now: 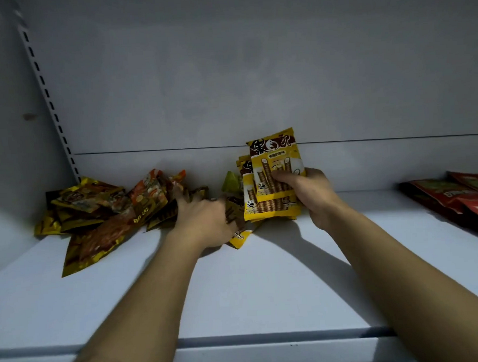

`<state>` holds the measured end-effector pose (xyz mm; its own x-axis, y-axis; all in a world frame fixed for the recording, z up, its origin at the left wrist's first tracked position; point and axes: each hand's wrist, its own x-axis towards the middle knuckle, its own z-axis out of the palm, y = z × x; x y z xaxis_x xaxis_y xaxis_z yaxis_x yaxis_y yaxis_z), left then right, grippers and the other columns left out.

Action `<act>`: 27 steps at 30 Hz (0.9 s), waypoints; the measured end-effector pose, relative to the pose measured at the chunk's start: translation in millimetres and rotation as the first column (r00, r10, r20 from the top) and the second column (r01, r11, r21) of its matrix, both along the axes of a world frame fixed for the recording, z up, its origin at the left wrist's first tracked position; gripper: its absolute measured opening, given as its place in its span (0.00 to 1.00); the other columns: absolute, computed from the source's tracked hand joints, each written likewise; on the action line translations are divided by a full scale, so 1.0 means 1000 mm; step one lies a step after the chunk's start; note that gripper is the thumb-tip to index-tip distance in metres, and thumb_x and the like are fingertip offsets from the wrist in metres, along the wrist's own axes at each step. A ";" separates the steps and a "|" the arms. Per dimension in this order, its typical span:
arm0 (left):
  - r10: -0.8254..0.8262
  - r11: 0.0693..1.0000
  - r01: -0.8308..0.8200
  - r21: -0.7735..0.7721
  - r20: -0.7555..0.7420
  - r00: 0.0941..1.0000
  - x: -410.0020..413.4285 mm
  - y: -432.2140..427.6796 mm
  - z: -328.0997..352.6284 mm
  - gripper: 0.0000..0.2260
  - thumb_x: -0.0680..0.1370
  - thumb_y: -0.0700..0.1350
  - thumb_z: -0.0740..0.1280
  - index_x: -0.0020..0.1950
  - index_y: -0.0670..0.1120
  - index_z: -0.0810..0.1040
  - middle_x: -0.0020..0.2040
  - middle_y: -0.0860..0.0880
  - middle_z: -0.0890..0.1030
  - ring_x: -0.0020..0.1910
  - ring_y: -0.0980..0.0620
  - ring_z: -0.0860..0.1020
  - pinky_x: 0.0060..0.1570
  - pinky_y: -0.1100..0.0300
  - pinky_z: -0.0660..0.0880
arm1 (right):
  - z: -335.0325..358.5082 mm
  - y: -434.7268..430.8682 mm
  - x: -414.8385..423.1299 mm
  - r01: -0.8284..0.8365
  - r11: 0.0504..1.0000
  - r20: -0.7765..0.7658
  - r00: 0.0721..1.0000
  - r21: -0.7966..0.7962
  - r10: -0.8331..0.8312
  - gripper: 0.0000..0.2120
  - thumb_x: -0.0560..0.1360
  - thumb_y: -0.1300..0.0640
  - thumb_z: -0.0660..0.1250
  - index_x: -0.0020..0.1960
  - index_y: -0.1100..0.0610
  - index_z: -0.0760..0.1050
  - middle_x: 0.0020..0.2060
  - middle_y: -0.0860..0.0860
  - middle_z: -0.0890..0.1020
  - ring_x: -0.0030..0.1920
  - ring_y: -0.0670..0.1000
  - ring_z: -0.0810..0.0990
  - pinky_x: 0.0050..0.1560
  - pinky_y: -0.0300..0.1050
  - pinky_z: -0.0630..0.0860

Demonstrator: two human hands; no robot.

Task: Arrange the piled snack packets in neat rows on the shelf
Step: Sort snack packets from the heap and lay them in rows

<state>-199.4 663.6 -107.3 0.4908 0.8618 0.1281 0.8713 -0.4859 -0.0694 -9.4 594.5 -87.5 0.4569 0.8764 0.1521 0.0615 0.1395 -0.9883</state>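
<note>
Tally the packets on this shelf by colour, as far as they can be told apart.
Yellow packets, upright in the right hand: 2 fronts show
Green packet: 1
Red packets at the right edge: at least 3
Gold and orange pile, touched by the left hand: too tangled to count
Total told apart: 6

Shelf (266,285) front bare; packet pile (102,214) left, red packets (457,195) right.
</note>
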 end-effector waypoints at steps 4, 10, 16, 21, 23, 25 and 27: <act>0.036 0.999 -0.033 -0.014 0.263 0.964 0.006 -0.014 0.010 0.20 0.78 0.52 0.67 0.66 0.47 0.68 0.62 0.43 0.75 0.64 0.39 0.72 0.67 0.42 0.65 | -0.002 0.001 -0.003 -0.023 1.000 0.071 0.997 -0.015 0.024 0.09 0.73 0.54 0.74 0.52 0.51 0.80 0.47 0.49 0.86 0.47 0.50 0.86 0.55 0.51 0.81; 0.079 0.992 -0.125 -0.021 0.875 0.478 -0.004 -0.009 0.020 0.12 0.78 0.43 0.68 0.61 0.44 0.75 0.58 0.43 0.77 0.53 0.42 0.77 0.48 0.55 0.74 | 0.002 -0.003 -0.012 -0.147 0.984 -0.038 0.988 0.105 0.151 0.12 0.75 0.57 0.71 0.58 0.56 0.78 0.50 0.52 0.86 0.51 0.54 0.86 0.53 0.53 0.81; 0.253 0.888 0.377 -0.265 0.964 0.080 0.027 -0.021 0.018 0.11 0.83 0.59 0.57 0.52 0.54 0.74 0.51 0.48 0.83 0.51 0.47 0.82 0.54 0.45 0.80 | 0.012 -0.008 -0.011 -0.123 0.980 -0.147 0.978 0.157 0.146 0.16 0.76 0.57 0.70 0.61 0.61 0.76 0.53 0.57 0.85 0.52 0.58 0.85 0.54 0.57 0.81; 0.244 0.806 0.516 -0.290 0.957 0.158 0.056 -0.035 0.028 0.12 0.84 0.55 0.57 0.55 0.48 0.73 0.53 0.45 0.83 0.51 0.46 0.83 0.52 0.47 0.81 | 0.021 -0.031 0.017 -0.071 0.997 -0.053 0.996 0.038 0.073 0.18 0.76 0.50 0.71 0.62 0.58 0.76 0.53 0.53 0.86 0.53 0.54 0.84 0.52 0.50 0.80; 0.256 0.735 0.597 -0.321 0.947 0.194 0.070 -0.042 0.038 0.16 0.84 0.56 0.57 0.56 0.45 0.75 0.50 0.43 0.85 0.47 0.46 0.85 0.47 0.48 0.83 | 0.026 -0.047 0.035 -0.058 0.998 0.008 0.998 -0.007 0.058 0.17 0.76 0.48 0.70 0.60 0.57 0.77 0.52 0.52 0.86 0.54 0.54 0.84 0.54 0.49 0.79; 0.231 0.702 0.631 -0.330 0.944 0.237 0.087 -0.049 0.045 0.17 0.84 0.55 0.58 0.56 0.43 0.77 0.48 0.43 0.86 0.45 0.45 0.85 0.46 0.48 0.83 | 0.030 -0.066 0.054 -0.044 0.999 0.023 0.999 -0.010 0.044 0.15 0.77 0.49 0.69 0.59 0.57 0.78 0.51 0.53 0.86 0.54 0.55 0.84 0.56 0.51 0.79; 0.210 0.707 0.630 -0.322 0.946 0.249 0.112 -0.061 0.049 0.15 0.84 0.54 0.59 0.55 0.44 0.78 0.48 0.43 0.86 0.47 0.44 0.85 0.50 0.46 0.82 | 0.034 -0.085 0.073 0.012 0.999 0.012 1.000 0.035 -0.013 0.12 0.78 0.52 0.68 0.58 0.58 0.78 0.52 0.54 0.85 0.53 0.55 0.84 0.54 0.50 0.80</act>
